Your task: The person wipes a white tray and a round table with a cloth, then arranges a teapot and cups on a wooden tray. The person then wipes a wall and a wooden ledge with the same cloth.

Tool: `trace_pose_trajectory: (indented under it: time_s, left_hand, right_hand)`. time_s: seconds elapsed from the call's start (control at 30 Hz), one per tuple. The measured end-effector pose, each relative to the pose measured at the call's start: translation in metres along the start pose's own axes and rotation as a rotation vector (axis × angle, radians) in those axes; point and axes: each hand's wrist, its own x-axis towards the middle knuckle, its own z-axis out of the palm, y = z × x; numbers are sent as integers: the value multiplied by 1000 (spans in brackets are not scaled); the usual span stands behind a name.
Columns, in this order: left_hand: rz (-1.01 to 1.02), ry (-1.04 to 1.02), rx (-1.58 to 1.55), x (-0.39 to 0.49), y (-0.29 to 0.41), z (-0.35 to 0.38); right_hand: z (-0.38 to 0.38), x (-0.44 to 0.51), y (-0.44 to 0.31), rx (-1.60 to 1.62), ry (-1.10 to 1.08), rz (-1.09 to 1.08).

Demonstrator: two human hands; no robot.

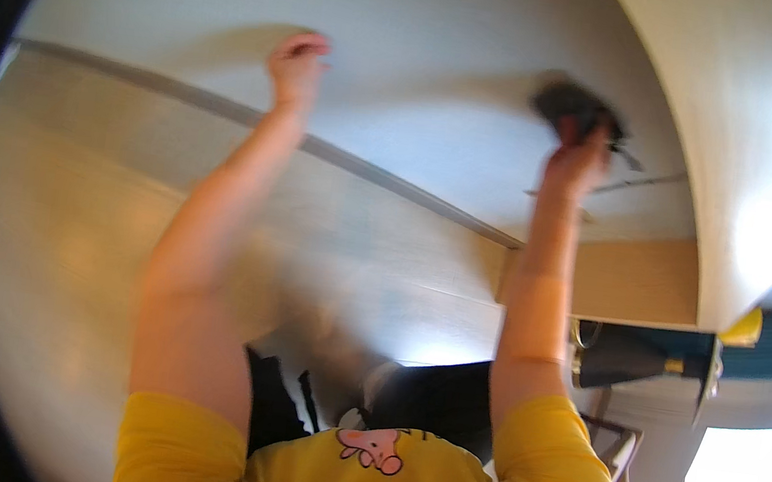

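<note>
My left hand (298, 71) is raised over a broad pale flat surface (392, 75), its fingers loosely curled, with nothing seen in it. Its shadow falls to the left. At the upper right, my right hand (581, 153) grips a dark grey object (568, 108), perhaps a cloth; blur hides its exact kind. This object is at or close to the pale surface, and whether it touches cannot be told. A thin dark strip or cord (639, 183) shows just beyond my right wrist.
A grey edge strip (379, 177) borders the pale surface, with a glossy beige surface (108, 207) below it. A curved white panel (745, 140) rises at the right. Under it are a light wooden panel (634, 279), a dark cone-shaped object (624, 360) and a bright window (742, 458).
</note>
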Motion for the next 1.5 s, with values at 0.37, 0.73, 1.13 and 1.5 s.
trace_pose_trajectory:
  time_s: [0.37, 0.73, 1.13, 1.5]
  left_hand:
    - [62, 118, -65, 6, 7, 29]
    - [23, 99, -29, 6, 8, 23]
    - [-46, 75, 19, -7, 21, 17]
    - [-138, 93, 17, -28, 36, 26]
  right_hand:
    - [145, -37, 16, -557, -451, -415]
    - [-29, -75, 133, -1253, -1215, -516]
    - [27, -14, 2, -1088, -536, -679]
    - [153, -85, 36, -880, -910, -825]
